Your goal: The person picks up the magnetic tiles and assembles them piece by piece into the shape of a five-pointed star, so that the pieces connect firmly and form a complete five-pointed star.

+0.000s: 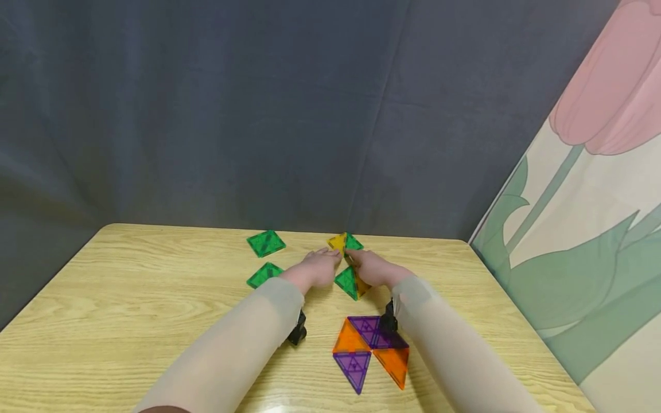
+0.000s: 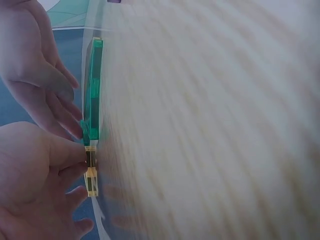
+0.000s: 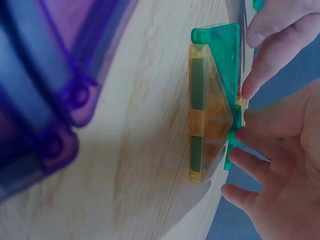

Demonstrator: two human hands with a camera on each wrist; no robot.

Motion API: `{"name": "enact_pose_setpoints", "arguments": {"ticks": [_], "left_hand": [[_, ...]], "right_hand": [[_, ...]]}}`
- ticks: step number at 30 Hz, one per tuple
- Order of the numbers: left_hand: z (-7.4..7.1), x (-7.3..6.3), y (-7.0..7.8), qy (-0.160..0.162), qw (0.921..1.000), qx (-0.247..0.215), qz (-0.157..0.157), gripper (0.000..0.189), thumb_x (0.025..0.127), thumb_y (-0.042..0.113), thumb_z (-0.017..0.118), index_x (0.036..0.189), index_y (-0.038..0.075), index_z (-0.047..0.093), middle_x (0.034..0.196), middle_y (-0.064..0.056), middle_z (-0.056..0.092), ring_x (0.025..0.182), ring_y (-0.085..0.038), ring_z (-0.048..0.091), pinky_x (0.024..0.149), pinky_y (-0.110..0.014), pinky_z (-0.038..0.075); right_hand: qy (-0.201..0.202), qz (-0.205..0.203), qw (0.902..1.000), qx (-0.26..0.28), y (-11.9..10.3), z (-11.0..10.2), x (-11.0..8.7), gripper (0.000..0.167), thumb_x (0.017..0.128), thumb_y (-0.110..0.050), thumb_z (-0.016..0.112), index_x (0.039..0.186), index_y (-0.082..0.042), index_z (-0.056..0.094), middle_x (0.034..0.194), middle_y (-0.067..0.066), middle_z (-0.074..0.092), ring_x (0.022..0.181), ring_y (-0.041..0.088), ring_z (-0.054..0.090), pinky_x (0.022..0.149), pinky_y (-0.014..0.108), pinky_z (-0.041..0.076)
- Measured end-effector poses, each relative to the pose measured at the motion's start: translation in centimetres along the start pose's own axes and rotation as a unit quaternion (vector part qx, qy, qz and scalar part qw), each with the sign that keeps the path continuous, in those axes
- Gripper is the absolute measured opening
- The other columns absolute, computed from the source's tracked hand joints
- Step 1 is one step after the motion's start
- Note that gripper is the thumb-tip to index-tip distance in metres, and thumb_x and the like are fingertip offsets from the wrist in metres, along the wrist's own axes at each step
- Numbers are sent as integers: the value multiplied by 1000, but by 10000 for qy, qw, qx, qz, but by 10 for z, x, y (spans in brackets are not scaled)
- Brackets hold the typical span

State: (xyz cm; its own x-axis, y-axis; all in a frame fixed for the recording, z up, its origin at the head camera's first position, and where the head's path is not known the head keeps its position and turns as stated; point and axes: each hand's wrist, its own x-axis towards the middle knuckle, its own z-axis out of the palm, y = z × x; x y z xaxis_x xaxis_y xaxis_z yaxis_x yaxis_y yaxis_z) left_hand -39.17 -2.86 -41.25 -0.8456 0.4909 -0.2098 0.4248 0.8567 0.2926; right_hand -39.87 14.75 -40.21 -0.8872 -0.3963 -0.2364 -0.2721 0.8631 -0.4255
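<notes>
At the back of the table lie a yellow triangular tile and a green triangular tile, side by side. My left hand touches the yellow tile with its fingers fairly straight; the left wrist view shows the thumb against the tile's edge. Fingertips of my right hand rest at the green tile. The right wrist view shows the fingers of that hand spread and loosely bent. Just nearer, partly under the right hand, sits another joined pair, a green triangle and a yellow-orange triangle.
Two green diamond shapes lie to the left, one farther back and one partly behind the left forearm. Between the forearms is a group of purple and orange triangles. A dark curtain hangs behind the table.
</notes>
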Motion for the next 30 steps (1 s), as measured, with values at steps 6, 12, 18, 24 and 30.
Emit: {"name": "enact_pose_setpoints", "arguments": {"ticks": [6,12,18,24,30], "left_hand": [[-2,-5,1,-56,9999,-109,-34,52,106,12,35,157,19,27,162,4,20,149,-22,8,119,-47,8],[-3,-9,5,-98,9999,-29,-93,52,106,12,36,157,19,29,162,3,20,149,-24,9,119,-48,8],[-2,-14,9,-150,9997,85,-194,50,107,16,38,157,19,29,163,2,20,149,-25,11,119,-48,11],[-2,-16,11,-128,9997,43,-220,50,107,16,37,157,18,30,162,2,20,149,-25,11,119,-49,10],[-3,-34,27,99,9995,226,-200,57,102,9,44,157,17,30,163,0,18,149,-25,9,119,-50,8]], "right_hand": [[-55,138,9999,78,-2,-1,-3,56,104,2,36,158,-8,23,154,20,35,143,37,27,116,50,22],[-42,-18,9999,153,-2,4,-5,61,99,11,33,157,-4,22,153,19,36,142,36,28,116,48,23],[-36,-222,9997,-126,-5,9,-8,66,92,17,33,155,0,25,152,17,39,142,36,29,116,48,23],[-17,-132,9998,-155,-9,8,-11,60,97,13,33,155,-2,28,153,16,39,142,35,30,116,47,24],[68,-380,9993,-31,-18,-8,-39,54,100,8,40,153,2,31,153,25,34,141,41,29,115,53,24]]}}
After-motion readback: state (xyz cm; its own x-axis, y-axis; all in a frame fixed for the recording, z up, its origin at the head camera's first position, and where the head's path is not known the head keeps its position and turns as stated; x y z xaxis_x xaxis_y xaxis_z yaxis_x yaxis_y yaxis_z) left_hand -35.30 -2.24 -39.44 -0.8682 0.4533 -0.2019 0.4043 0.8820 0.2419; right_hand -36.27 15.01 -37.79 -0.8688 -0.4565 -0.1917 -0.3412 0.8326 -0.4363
